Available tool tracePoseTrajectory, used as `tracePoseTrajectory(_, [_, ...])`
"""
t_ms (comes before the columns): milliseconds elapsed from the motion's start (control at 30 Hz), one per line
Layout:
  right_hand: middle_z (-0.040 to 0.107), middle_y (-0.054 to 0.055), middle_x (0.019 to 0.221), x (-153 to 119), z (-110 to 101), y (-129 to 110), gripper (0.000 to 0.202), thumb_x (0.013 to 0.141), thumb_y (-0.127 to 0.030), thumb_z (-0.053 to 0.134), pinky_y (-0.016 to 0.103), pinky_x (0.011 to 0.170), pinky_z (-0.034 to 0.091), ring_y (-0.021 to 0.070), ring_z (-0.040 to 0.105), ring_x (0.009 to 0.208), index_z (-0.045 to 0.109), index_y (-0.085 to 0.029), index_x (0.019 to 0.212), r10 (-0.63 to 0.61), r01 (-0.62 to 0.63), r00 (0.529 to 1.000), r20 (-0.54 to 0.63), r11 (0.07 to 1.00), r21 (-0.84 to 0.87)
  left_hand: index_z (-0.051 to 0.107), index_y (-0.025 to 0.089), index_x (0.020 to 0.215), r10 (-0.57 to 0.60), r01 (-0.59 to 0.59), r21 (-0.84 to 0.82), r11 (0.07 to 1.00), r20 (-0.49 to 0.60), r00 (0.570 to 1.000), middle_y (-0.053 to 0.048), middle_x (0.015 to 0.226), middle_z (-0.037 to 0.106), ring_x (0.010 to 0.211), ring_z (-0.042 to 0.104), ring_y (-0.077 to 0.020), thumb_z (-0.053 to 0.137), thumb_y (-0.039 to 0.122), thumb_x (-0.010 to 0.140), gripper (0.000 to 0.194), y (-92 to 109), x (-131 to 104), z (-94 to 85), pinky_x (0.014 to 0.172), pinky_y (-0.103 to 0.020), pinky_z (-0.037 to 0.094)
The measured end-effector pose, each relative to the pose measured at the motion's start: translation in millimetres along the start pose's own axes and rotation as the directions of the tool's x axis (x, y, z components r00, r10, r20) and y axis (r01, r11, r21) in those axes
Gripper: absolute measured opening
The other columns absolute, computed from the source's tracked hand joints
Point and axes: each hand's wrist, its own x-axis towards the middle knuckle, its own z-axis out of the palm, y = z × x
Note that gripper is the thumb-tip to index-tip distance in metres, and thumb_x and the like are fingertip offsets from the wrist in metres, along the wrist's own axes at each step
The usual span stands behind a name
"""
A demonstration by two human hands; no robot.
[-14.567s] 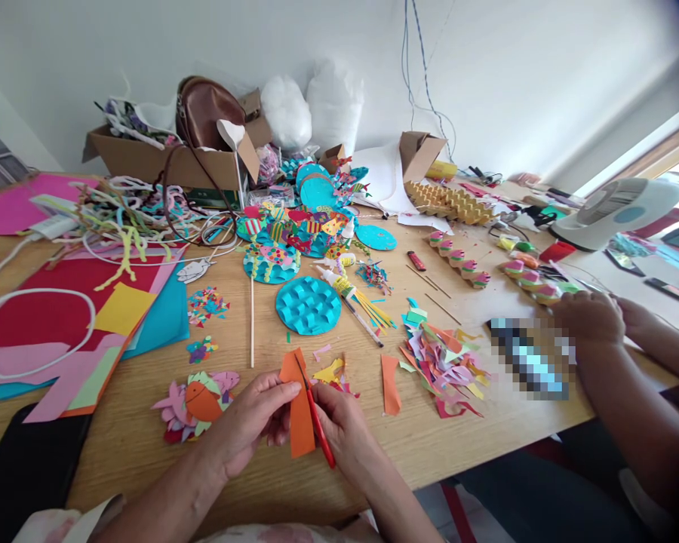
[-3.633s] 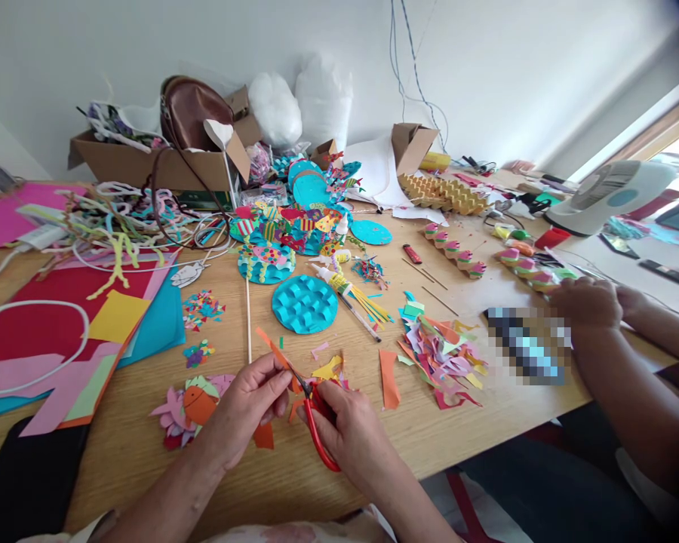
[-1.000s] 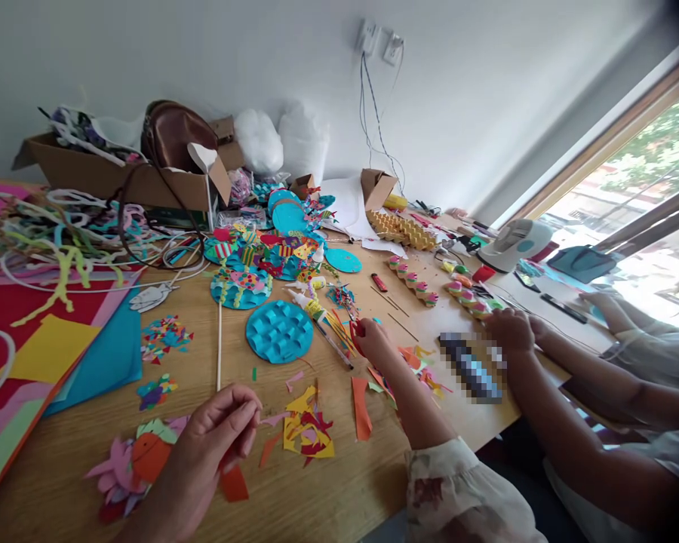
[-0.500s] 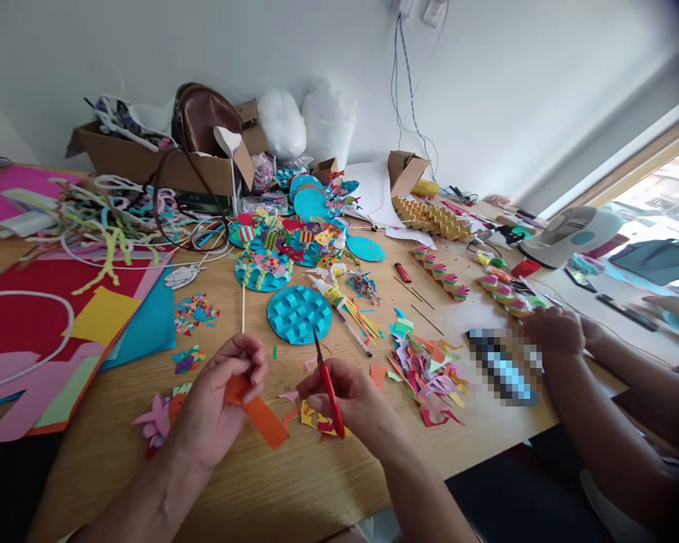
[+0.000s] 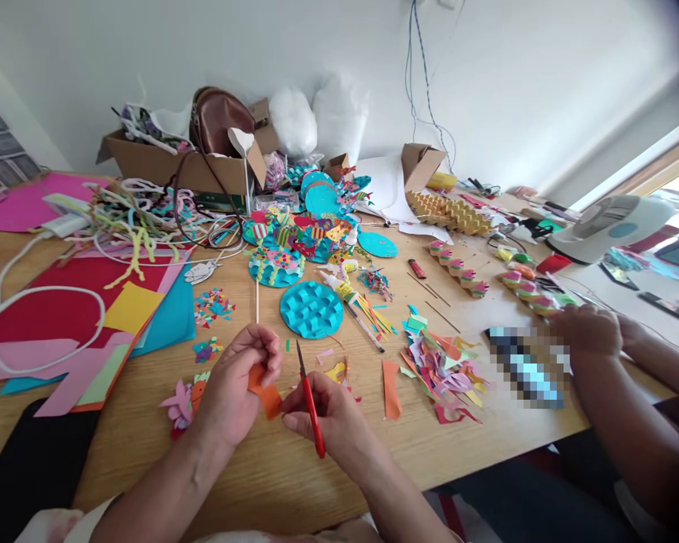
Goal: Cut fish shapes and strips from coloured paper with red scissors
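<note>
My left hand is closed on a strip of orange paper, whose end sticks out toward my right hand. In that right hand are red-handled scissors, blades pointing up and away, with its fingertips at the strip's loose end. Beyond both hands lies a round blue disc covered in curled paper pieces. Another orange paper piece rests to the right, beside a pile of colored paper scraps. Yellow scraps are partly hidden behind my right hand. Paper flowers lie left of my left wrist.
Colored paper sheets and a white cord cover the left side. Glue bottles and a pen lie past the disc. At right, another person's hands work by egg-carton strips. A cardboard box stands at the back.
My right hand has come closer to my left, its fingers now at the orange strip's end, which has bent. The whole view has shifted, so the table items appear farther right.
</note>
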Motion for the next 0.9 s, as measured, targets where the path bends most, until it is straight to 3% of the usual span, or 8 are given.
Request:
tracePoseTrajectory(100, [0.057,-0.003,0.063,1.5,0.5,7.1,0.026,0.053,-0.028,0.074,0.022,0.052,0.037,0.0124,0.051,0.059,0.054,-0.019,0.068,-0.012,0.009,0.997,-0.073,0.999,-0.043,0.055,0.017,0.067,0.016,-0.016,0.0,1.0,0.021,1.0,0.003,0.06,0.052,0.048,0.043,-0.0056,0.046,-0.002,0.061,0.022,2.7,-0.6,0.6,0.039,-0.014,0.029])
tracePoseTrajectory(233, [0.049,-0.005,0.055,2.3,2.9,11.2,0.026,0.053,-0.03,0.071,0.019,0.046,0.03,0.0081,0.041,0.049,0.049,-0.018,0.06,0.004,-0.002,0.999,-0.037,0.999,0.051,0.057,0.018,0.067,0.039,-0.04,0.03,0.999,0.041,0.998,0.004,0.059,0.053,0.048,0.044,-0.0065,0.049,0.0,0.063,0.02,4.6,-0.4,2.2,0.041,-0.015,0.032])
tracePoseTrajectory(333, [0.046,-0.006,0.051,2.7,-0.9,6.6,0.026,0.052,-0.03,0.069,0.019,0.045,0.028,0.0077,0.038,0.048,0.047,-0.019,0.058,-0.022,0.03,0.996,-0.081,0.995,0.099,0.061,0.021,0.083,0.082,-0.08,0.078,0.994,-0.022,0.996,0.0,0.08,0.062,0.075,0.056,-0.0131,0.053,0.013,0.071,0.017,4.3,1.5,0.0,0.061,-0.021,0.043])
tracePoseTrajectory(433, [0.048,-0.005,0.053,3.6,-9.7,-0.6,0.023,0.053,-0.029,0.067,0.02,0.046,0.031,0.0084,0.04,0.049,0.048,-0.019,0.059,-0.096,0.117,0.976,-0.194,0.988,0.099,0.055,0.025,0.107,0.129,-0.124,0.065,0.99,-0.071,0.989,-0.003,0.111,0.058,0.108,0.048,-0.0178,0.05,0.036,0.078,0.031,0.0,3.1,-5.5,0.081,-0.027,0.042])
tracePoseTrajectory(567, [0.048,-0.005,0.056,5.7,-17.0,-5.6,0.024,0.055,-0.031,0.068,0.021,0.047,0.034,0.0096,0.043,0.05,0.047,-0.02,0.06,-0.16,0.189,0.945,-0.286,0.979,0.076,0.058,0.021,0.096,-0.104,0.081,0.244,0.966,0.081,0.991,-0.006,0.093,0.065,0.085,0.059,-0.0193,0.055,0.038,0.076,0.026,-12.1,0.1,-8.3,0.076,-0.032,0.045])
tracePoseTrajectory(633, [0.049,-0.004,0.057,7.1,-16.9,-5.1,0.025,0.056,-0.032,0.069,0.022,0.048,0.035,0.0106,0.045,0.051,0.047,-0.02,0.061,-0.176,0.199,0.945,-0.274,0.978,0.056,0.062,0.019,0.087,-0.166,0.093,0.379,0.921,0.165,0.972,-0.005,0.083,0.066,0.078,0.06,-0.0195,0.062,0.031,0.071,0.02,-17.1,-1.8,-6.2,0.072,-0.031,0.046])
tracePoseTrajectory(733, [0.051,-0.003,0.057,8.7,-15.6,-2.5,0.025,0.057,-0.033,0.07,0.024,0.05,0.037,0.0124,0.047,0.054,0.049,-0.02,0.063,-0.196,0.198,0.946,-0.259,0.98,-0.019,0.065,0.019,0.083,-0.135,0.01,0.514,0.858,0.207,0.969,-0.003,0.08,0.067,0.081,0.059,-0.0202,0.063,0.025,0.069,0.015,-19.1,-2.8,-2.6,0.075,-0.03,0.045])
tracePoseTrajectory(900, [0.05,-0.003,0.056,9.7,-17.5,-0.1,0.024,0.061,-0.035,0.067,0.023,0.048,0.037,0.0125,0.047,0.052,0.048,-0.02,0.064,-0.187,0.178,0.951,-0.246,0.982,-0.058,0.064,0.019,0.068,-0.07,-0.026,0.605,0.796,0.135,0.988,0.001,0.064,0.063,0.065,0.056,-0.0165,0.061,0.025,0.069,0.007,-17.0,-2.9,-1.4,0.061,-0.024,0.044])
